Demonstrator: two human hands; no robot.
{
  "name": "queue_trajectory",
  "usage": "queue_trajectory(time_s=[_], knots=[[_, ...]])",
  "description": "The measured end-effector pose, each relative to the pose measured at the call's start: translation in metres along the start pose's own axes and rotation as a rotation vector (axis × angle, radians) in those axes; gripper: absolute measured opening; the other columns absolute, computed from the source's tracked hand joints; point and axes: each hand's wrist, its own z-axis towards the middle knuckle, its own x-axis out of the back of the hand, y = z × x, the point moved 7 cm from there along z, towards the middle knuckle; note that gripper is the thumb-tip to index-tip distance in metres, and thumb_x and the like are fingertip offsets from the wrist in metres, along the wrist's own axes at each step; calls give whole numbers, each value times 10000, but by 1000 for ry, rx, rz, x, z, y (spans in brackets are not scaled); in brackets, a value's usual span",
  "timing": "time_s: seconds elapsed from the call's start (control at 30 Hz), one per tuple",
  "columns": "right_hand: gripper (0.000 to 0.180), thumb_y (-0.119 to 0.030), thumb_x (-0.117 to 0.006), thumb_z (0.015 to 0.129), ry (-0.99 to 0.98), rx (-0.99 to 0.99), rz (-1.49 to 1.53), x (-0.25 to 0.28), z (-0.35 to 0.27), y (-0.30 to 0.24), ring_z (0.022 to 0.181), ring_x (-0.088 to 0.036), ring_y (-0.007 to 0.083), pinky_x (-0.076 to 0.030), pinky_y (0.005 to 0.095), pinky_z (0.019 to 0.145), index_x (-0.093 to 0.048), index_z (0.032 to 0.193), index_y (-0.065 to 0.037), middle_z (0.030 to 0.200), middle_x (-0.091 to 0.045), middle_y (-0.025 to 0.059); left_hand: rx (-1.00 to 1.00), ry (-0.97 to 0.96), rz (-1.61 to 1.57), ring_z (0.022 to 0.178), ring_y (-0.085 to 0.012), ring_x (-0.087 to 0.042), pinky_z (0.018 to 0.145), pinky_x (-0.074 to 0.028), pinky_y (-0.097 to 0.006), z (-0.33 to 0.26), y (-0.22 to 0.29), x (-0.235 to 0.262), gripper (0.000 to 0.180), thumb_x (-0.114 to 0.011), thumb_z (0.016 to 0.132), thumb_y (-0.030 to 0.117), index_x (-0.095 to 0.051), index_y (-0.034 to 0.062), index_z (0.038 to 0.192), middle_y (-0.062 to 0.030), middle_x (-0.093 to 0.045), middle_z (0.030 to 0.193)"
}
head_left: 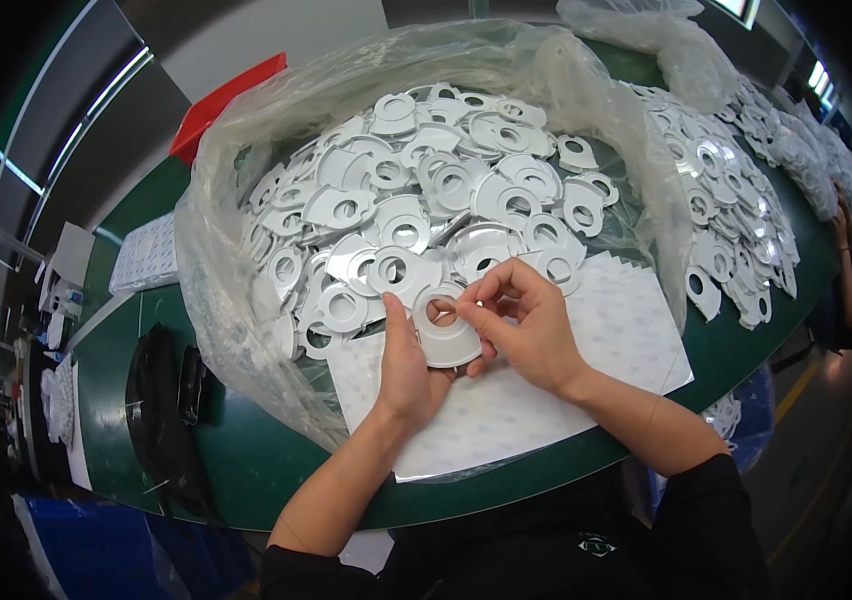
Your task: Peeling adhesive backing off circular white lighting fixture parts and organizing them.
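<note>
Both hands meet on one white ring-shaped plastic part, a flat disc with a round hole in the middle. The left hand holds it from below, the thumb lying along its left edge and the fingers closed under it. The right hand pinches the upper edge of the same part, thumb and forefinger closed together just beside the hole. The part is lifted a little above a white sheet that lies flat at the near edge of the green tabletop.

Just behind the hands stands a big clear plastic bag, open at the top and full of the same white ring parts; its front edge touches the white sheet. To the right of the bag, toward the right edge of the tabletop, a second loose heap of ring parts lies spread out. Near the left edge of the tabletop lies a black pouch, and behind it a white tray with small bumps. A red bin shows behind the bag, at the far left corner. At the far right edge another person's arm reaches to the table
</note>
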Motion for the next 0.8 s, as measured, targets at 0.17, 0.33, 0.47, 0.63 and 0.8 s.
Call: queue_trajectory(time_s=[0.17, 0.33, 0.47, 0.63, 0.8], knots=[[166, -14, -662, 756, 82, 655, -619, -2, -9, -34, 670, -591, 171, -492, 268, 524, -604, 911, -28, 768, -613, 61, -13, 24, -38, 775, -206, -582, 568, -428, -300, -1, 0, 0, 709, -50, 916, 643, -474, 94, 1059, -116, -596, 981], [265, -8, -667, 695, 133, 854, -846, -12, -20, -46, 760, -593, 231, -496, 310, 577, -633, 954, -51, 846, -637, 64, -28, 76, -36, 803, -188, -564, 575, -429, -308, -2, 1, 5, 689, -67, 921, 641, -471, 113, 1103, -86, -591, 992], [253, -29, -654, 715, 230, 865, -873, -10, -19, -57, 813, -595, 210, -501, 311, 599, -639, 967, -45, 919, -640, 74, -35, 57, -55, 797, -183, -566, 576, -432, -310, -3, 0, 5, 708, -64, 921, 640, -475, 107, 1140, -81, -596, 990], [202, -46, -599, 789, 72, 135, -307, 6, 0, -15, 671, -609, 138, -511, 263, 487, -618, 978, 23, 862, -612, 93, -48, -34, 111, 871, -180, -579, 601, -442, -305, -2, -1, -2, 779, -61, 897, 677, -487, 101, 1202, -80, -604, 1057], [180, -53, -575, 826, 61, -39, -70, 9, 0, 3, 446, -556, 95, -479, 221, 349, -593, 954, 72, 790, -567, 94, -50, -79, 210, 831, -179, -585, 604, -444, -300, -2, -9, 1, 835, -25, 882, 689, -481, 72, 1210, -100, -615, 1015]])
